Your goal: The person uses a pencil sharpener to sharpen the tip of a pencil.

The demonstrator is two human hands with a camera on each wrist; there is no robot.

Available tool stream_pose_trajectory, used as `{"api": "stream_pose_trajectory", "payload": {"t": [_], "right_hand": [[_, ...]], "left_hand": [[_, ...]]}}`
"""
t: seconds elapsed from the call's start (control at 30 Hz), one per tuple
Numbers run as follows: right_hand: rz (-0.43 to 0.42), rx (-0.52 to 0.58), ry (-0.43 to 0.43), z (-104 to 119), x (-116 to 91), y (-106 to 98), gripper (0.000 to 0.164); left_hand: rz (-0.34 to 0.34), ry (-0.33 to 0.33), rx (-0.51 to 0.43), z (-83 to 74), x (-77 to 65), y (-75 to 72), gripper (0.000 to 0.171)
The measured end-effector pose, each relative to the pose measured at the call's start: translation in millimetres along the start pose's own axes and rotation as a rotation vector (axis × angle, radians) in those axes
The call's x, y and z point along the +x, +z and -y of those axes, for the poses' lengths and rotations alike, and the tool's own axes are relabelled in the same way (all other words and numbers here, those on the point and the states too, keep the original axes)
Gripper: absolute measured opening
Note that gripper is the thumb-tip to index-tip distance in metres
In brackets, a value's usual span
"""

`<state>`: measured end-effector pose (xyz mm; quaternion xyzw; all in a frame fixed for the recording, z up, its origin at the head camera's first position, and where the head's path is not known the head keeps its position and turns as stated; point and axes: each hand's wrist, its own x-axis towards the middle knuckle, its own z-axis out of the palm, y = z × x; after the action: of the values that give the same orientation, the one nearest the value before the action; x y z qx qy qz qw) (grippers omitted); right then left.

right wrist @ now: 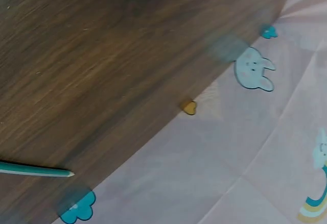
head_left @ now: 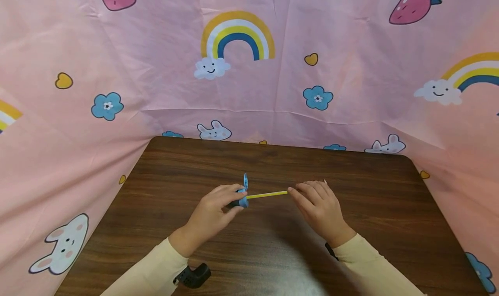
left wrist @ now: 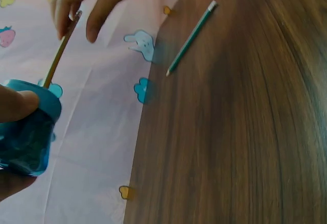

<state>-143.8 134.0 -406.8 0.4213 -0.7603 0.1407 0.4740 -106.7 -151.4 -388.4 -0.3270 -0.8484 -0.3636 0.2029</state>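
My left hand (head_left: pixel 212 209) grips a blue pencil sharpener (head_left: pixel 243 200) with a dark see-through body, its round lid (head_left: pixel 245 181) flipped up. In the left wrist view the thumb presses against the sharpener (left wrist: pixel 43 101) near its top. A yellow pencil (head_left: pixel 267 195) has one end in the sharpener and runs almost level to the right. My right hand (head_left: pixel 317 207) has its fingers curled about the pencil's far end. The left wrist view shows that end between fingers and thumb, the thumb a little apart from it.
A green pencil (left wrist: pixel 191 40) lies on the dark wooden table (head_left: pixel 175 170), mostly hidden by my right hand in the head view. A pink printed cloth (head_left: pixel 167 49) hangs around the table's back and sides. Black wrist straps (head_left: pixel 192 276) sit at my sleeves.
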Motion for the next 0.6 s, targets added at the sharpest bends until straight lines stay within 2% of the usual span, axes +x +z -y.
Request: {"api": "stream_pose_trajectory", "payload": {"t": [0.17,0.23,0.3,0.37,0.47,0.53,0.6], "right_hand": [[-0.149,-0.035,-0.105,-3.1,5.7,3.3,0.020],[-0.169,-0.012,-0.114,-3.2,7.5,3.4,0.021],[-0.146,0.026,-0.086,-1.8,8.8,3.0,0.023],[-0.084,0.060,-0.019,0.7,9.0,2.4,0.026],[0.069,0.116,0.120,4.3,10.2,-0.6,0.010],[0.227,0.193,0.234,5.5,13.0,-4.1,0.005],[0.441,0.341,0.393,3.8,18.0,-8.6,0.012]], "left_hand": [[0.076,-0.197,-0.137,-9.1,-0.5,-3.8,0.040],[0.094,-0.240,-0.158,-11.1,-0.2,-4.3,0.039],[0.098,-0.240,-0.145,-11.8,-0.1,-3.9,0.039],[0.089,-0.187,-0.094,-10.8,-0.1,-2.8,0.040],[0.053,-0.048,0.017,-6.9,-0.6,-0.4,0.040],[0.026,0.053,0.082,-2.9,-1.0,1.3,0.039],[0.005,0.142,0.126,1.2,-1.6,3.5,0.038]]}}
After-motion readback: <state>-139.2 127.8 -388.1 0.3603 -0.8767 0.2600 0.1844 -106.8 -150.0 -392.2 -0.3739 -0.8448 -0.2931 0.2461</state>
